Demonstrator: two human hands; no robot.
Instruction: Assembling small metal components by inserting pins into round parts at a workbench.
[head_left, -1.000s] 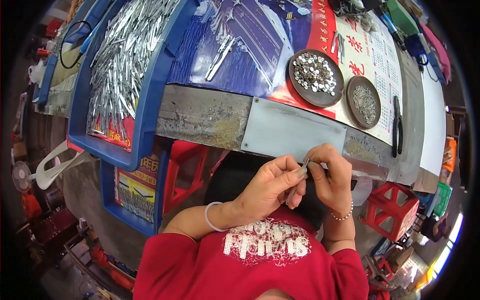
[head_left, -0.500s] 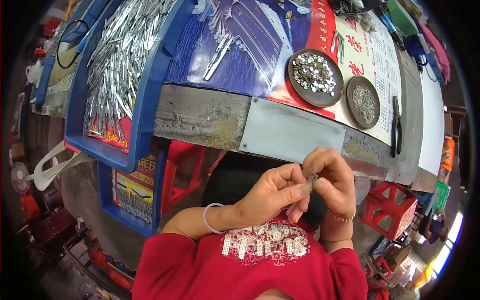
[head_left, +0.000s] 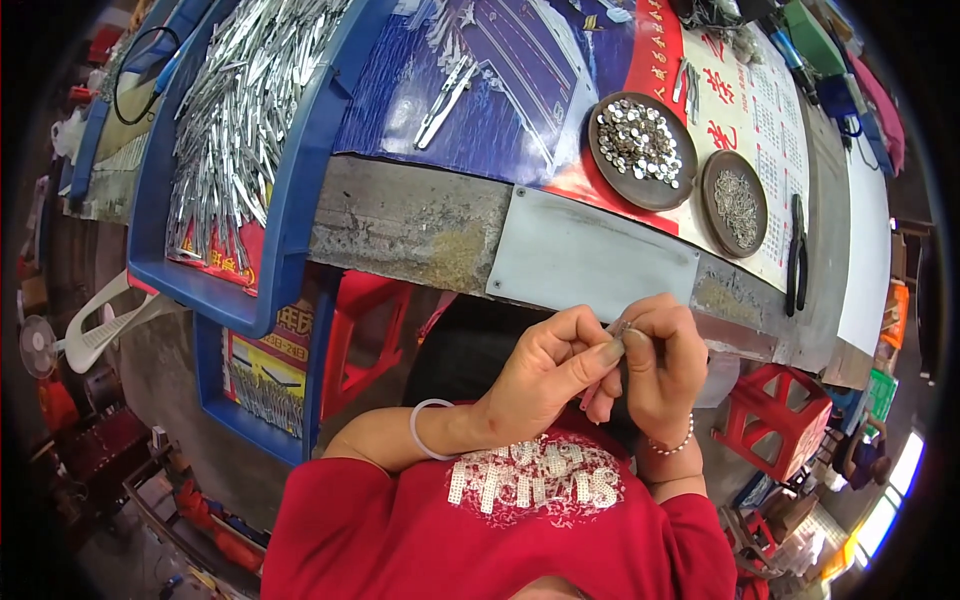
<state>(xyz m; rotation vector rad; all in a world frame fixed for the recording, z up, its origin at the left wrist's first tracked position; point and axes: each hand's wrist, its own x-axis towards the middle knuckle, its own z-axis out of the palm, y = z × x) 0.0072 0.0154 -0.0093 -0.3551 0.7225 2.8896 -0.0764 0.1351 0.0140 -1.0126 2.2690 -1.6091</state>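
My left hand (head_left: 560, 365) and my right hand (head_left: 663, 360) meet in front of my chest, just off the table's near edge. Both are closed in a pinch, fingertips touching, round a small thin metal piece (head_left: 588, 397). One end shows below the left fingers; the rest is mostly hidden. On the table beyond, a round brown dish (head_left: 685, 178) holds small shiny discs. Beside it, a smaller dish (head_left: 712, 212) contains tiny metal pins. Slim metal pieces (head_left: 447, 102) lie on the blue printed sheet, and others (head_left: 690, 88) lie behind the dishes.
A blue tray (head_left: 283, 240) heaped with slender metal strips stands left, above a lower blue bin (head_left: 312, 400). Black-handled pliers (head_left: 797, 255) lie right of the dishes. A grey metal plate (head_left: 592, 250) covers part of the table edge. Red stools (head_left: 775, 420) stand below.
Both hands stay pinched together; my right hand has turned slightly and its fingers have shifted around the piece. The view has moved a little.
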